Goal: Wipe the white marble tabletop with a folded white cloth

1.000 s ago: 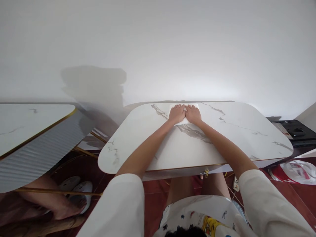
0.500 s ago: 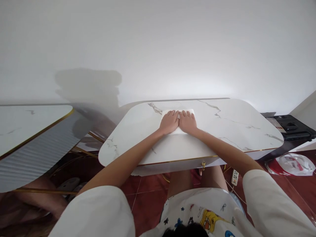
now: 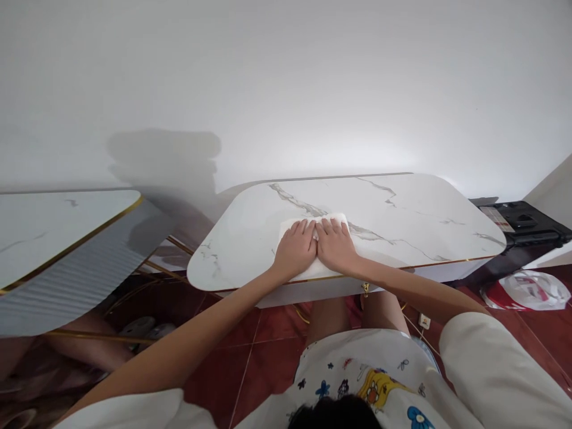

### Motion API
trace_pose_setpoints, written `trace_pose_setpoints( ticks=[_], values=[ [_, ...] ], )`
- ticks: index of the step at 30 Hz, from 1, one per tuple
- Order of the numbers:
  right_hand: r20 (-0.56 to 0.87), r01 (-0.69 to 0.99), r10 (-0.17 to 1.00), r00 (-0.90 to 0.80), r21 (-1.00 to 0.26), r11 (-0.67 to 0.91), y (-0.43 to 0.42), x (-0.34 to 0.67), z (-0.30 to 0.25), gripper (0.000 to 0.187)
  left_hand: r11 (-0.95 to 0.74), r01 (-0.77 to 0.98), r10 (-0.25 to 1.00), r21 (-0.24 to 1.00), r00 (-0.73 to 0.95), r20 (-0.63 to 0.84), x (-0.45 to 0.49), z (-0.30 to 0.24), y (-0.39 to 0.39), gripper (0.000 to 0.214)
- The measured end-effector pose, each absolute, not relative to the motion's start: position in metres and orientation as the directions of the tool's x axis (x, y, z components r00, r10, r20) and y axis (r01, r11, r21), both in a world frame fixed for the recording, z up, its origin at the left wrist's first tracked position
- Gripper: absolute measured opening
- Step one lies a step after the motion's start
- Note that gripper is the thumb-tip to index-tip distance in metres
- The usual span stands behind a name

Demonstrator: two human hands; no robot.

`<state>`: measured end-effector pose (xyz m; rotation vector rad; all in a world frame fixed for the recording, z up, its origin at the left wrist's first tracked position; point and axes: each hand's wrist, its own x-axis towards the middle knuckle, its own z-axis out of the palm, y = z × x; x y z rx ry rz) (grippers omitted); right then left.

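White cloth (image 3: pixel 317 268) has slid to the front table edge (image 3: pixel 456 261) under slightly spread fingers (image 3: pixel 326 227).

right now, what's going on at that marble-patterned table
A person has the left hand and right hand side by side, palms down, on a white cloth. The cloth lies on the marble-patterned table, by its front edge. A second table stands to the left.

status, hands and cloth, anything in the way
Left hand, right hand: flat on white cloth. On tabletop, at near edge. Black box beyond right end, not blocking.
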<state>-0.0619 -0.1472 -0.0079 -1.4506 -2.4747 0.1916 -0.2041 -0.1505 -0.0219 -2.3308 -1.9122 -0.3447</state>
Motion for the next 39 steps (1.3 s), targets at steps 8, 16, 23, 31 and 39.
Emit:
trace_pose_setpoints(
  ticks=[8,16,23,31,39],
  values=[
    [0.164,0.817,0.851,-0.498,-0.241,0.524,-0.165,-0.031,-0.01,0.057,-0.149,0.982,0.965,0.112,0.12,0.232,-0.172,-0.022,-0.178,0.056],
    [0.127,0.841,0.872,-0.473,-0.229,0.49,-0.133,0.005,-0.006,0.057,-0.181,0.958,0.963,0.224,0.127,0.236,-0.135,-0.016,-0.147,0.052],
    [0.196,0.822,0.848,-0.493,-0.213,0.528,-0.066,0.005,-0.01,0.054,-0.161,0.945,0.964,0.283,0.089,0.251,-0.132,-0.008,-0.093,0.043],
    [0.224,0.825,0.838,-0.497,-0.178,0.537,0.003,-0.022,-0.006,0.051,-0.179,0.947,0.95,0.266,0.096,0.298,-0.156,-0.008,-0.021,0.036],
    [0.231,0.842,0.859,-0.458,-0.197,0.502,0.054,-0.045,-0.006,0.05,-0.203,0.958,0.945,0.204,0.137,0.296,-0.178,-0.008,0.037,0.039]
  ],
)
